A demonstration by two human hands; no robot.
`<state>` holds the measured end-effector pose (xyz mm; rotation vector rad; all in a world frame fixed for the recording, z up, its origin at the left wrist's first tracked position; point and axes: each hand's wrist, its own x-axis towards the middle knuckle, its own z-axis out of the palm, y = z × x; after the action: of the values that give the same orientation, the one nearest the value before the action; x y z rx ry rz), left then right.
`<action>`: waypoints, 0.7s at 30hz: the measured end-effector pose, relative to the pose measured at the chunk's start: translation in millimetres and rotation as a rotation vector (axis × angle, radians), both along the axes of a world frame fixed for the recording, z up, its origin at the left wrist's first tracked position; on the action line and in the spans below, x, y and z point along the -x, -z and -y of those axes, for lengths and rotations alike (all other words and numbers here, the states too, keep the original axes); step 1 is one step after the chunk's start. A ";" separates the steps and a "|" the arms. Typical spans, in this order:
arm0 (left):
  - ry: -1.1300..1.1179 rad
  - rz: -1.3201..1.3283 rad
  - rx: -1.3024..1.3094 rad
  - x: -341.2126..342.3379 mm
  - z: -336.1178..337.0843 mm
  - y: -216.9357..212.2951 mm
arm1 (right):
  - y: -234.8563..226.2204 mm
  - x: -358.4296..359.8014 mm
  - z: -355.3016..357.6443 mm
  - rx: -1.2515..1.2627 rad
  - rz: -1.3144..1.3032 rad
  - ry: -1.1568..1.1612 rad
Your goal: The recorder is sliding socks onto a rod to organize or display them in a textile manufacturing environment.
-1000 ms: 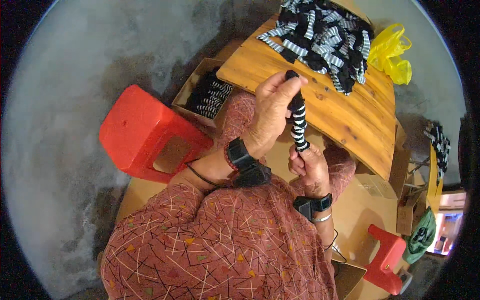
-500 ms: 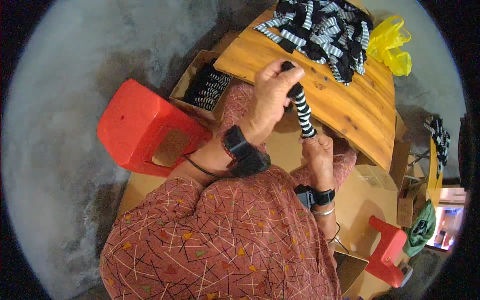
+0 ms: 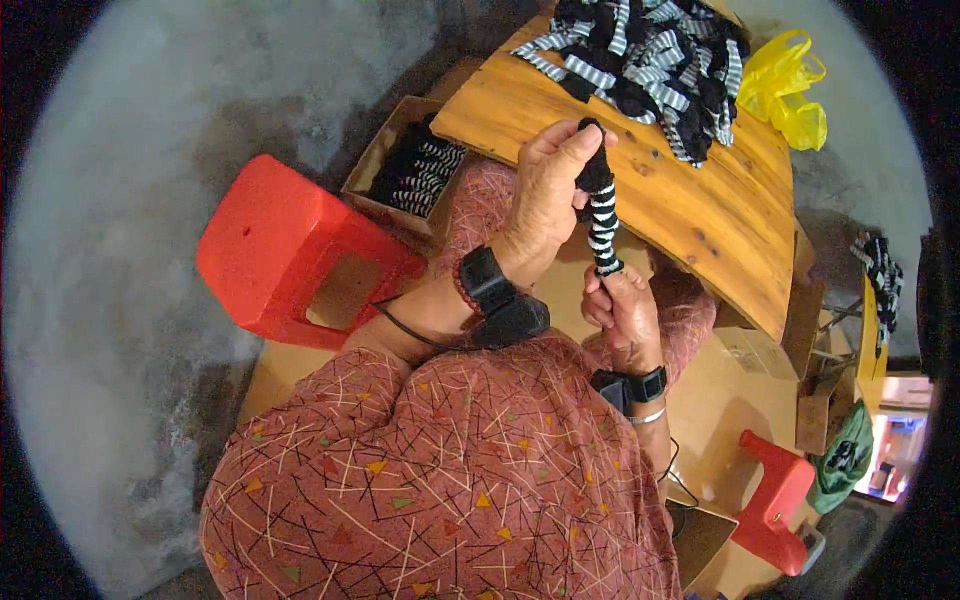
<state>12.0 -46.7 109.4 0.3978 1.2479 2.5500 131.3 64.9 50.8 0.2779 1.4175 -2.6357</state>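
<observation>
A black-and-white striped knitted piece, sock-like and narrow point(image 3: 604, 218), is stretched between my two hands above my lap. My left hand point(image 3: 548, 185) pinches its solid black upper end between thumb and fingers, near the table edge. Lower down, my right hand point(image 3: 632, 312) grips the striped end with thumb and bent fingers. Its striped length hangs nearly straight, tilted slightly. At the far side of the wooden table point(image 3: 700, 235) lies a loose heap of similar striped pieces point(image 3: 650, 70).
Left of my legs are a red plastic stool point(image 3: 270, 240) and a cardboard box point(image 3: 362, 180) holding stacked striped pieces. A yellow plastic bag point(image 3: 785, 90) sits at the table's far right. Another red stool point(image 3: 775, 500) and a green bag point(image 3: 842, 455) stand at right.
My right hand has shifted slightly left, and its fingers have changed their hold on the lower end. The sock-like piece now hangs more upright, its black end showing more above my left thumb.
</observation>
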 end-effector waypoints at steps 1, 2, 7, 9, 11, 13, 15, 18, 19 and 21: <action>-0.030 0.019 -0.051 0.3 0.2 -0.3 | 3.4 -1.3 -3.5 -0.101 0.006 0.018; -0.058 0.037 -0.103 0.7 0.3 -0.5 | 5.2 -2.4 -4.9 -0.203 0.011 0.038; -0.147 0.073 -0.176 -2.1 -0.7 -2.9 | 3.7 -4.7 -4.1 -0.401 0.021 0.137; -0.156 0.048 -0.116 -6.0 -2.8 -3.0 | 4.6 -4.5 -2.2 -0.417 0.031 0.156; -0.144 0.009 -0.114 -9.2 -10.9 0.6 | 8.9 -3.5 -1.0 -0.196 -0.014 0.119; -0.125 -0.036 -0.093 -8.9 -12.7 9.0 | 8.7 -4.6 -0.5 -0.143 -0.009 0.101; -0.116 -0.110 -0.016 -9.0 -11.7 12.5 | 7.6 -4.6 0.1 -0.089 -0.001 0.082; -0.131 -0.126 0.011 -5.7 -11.1 17.2 | 4.0 -2.9 1.4 -0.041 0.019 0.022; -0.132 -0.126 0.012 -4.4 -10.0 19.2 | 4.0 -2.7 1.8 -0.133 0.037 0.066; -0.083 -0.022 -0.077 -1.6 -7.0 22.2 | 4.0 -2.3 2.0 -0.226 0.056 0.108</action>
<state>13.5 -39.7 87.2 0.3991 1.2000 2.6767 133.6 62.9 46.8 0.4617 1.7293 -2.5256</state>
